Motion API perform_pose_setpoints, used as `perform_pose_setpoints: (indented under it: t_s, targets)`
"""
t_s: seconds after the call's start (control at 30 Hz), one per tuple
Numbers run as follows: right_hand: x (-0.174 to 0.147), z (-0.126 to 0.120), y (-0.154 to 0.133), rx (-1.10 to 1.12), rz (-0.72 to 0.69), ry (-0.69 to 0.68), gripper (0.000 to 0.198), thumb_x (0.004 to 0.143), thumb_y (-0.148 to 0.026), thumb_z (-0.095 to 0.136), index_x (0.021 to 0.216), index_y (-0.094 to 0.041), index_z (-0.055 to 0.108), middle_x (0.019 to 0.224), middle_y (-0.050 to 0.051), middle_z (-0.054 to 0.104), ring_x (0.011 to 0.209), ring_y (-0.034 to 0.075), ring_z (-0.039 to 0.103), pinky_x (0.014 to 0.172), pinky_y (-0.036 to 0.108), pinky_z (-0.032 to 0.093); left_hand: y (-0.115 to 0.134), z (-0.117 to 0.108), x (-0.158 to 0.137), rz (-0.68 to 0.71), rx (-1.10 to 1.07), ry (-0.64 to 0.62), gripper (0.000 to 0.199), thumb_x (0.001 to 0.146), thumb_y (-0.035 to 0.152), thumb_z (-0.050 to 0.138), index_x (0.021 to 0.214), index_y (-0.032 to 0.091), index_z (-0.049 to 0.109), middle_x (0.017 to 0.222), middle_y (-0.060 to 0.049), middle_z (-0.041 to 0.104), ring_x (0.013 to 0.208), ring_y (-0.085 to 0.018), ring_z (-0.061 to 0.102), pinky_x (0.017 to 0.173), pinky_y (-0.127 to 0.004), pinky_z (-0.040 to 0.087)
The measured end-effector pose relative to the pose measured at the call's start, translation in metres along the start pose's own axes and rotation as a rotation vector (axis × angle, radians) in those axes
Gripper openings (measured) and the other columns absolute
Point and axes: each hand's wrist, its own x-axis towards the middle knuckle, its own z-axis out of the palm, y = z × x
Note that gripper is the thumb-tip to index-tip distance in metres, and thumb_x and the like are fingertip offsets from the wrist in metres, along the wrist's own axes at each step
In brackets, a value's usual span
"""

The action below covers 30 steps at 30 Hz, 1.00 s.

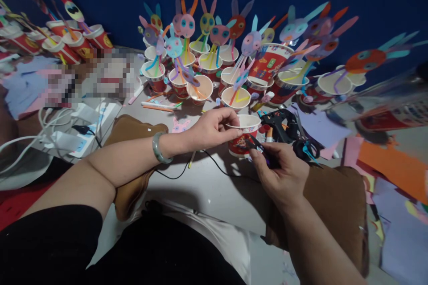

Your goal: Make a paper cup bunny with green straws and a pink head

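Head cam rn: L hand [217, 130] has thumb + fingers pinched on the L rim of the cup [237, 144], so clamped there. It's red w/ a white inside, pretty much upright, and sits between the two hands; can't tell if its base touches the table [200, 196]. R hand [282, 171] is closed around a dark tool [258, 144], tip pointing at the cup's R side, can't tell if it's touching tbh.

Other stuff, going by the cup: bunch of bunny cups [236, 98] right behind it, paper ears n' faces on some. Black glue gun [281, 124] just to its R, scissors [311, 150] a bit further R. Orange paper [394, 171] well off to the R. Some sticks [157, 107] back L of it, power strip [95, 131] way L.
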Motion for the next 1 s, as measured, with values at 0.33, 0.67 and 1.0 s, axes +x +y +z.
perform_pose_setpoints:
  t_s: [0.33,0.67,1.0]
  targets:
    - [-0.001,0.0,-0.001,-0.039,-0.004,0.026,0.014,0.086,-0.032,0.073,0.092,-0.022,0.066,0.068,-0.001,0.07,0.05,0.012,0.061,0.048,0.023,0.046,-0.001,0.002,-0.004,0.092,0.177,0.014,0.018,0.081,0.032,0.067,0.081,0.016,0.058,0.073,0.001,0.061,0.061,-0.007,0.048,0.055,-0.02,0.036]
    - [0.001,-0.005,-0.002,-0.011,0.128,-0.06,0.016,0.086,-0.038,0.071,0.084,-0.023,0.066,0.064,0.0,0.068,0.051,0.014,0.06,0.051,0.026,0.047,0.004,-0.001,-0.006,0.18,0.345,-0.019,0.008,0.084,0.024,0.064,0.084,0.016,0.063,0.078,-0.003,0.069,0.071,-0.011,0.06,0.066,-0.023,0.045]
    - [0.005,-0.011,-0.003,0.187,0.216,-0.193,0.015,0.085,-0.035,0.073,0.083,-0.022,0.066,0.063,-0.003,0.066,0.051,0.011,0.055,0.05,0.024,0.042,0.003,-0.005,-0.003,0.13,0.276,-0.155,0.01,0.086,0.025,0.061,0.085,0.015,0.06,0.077,-0.002,0.068,0.065,-0.009,0.057,0.06,-0.021,0.042]
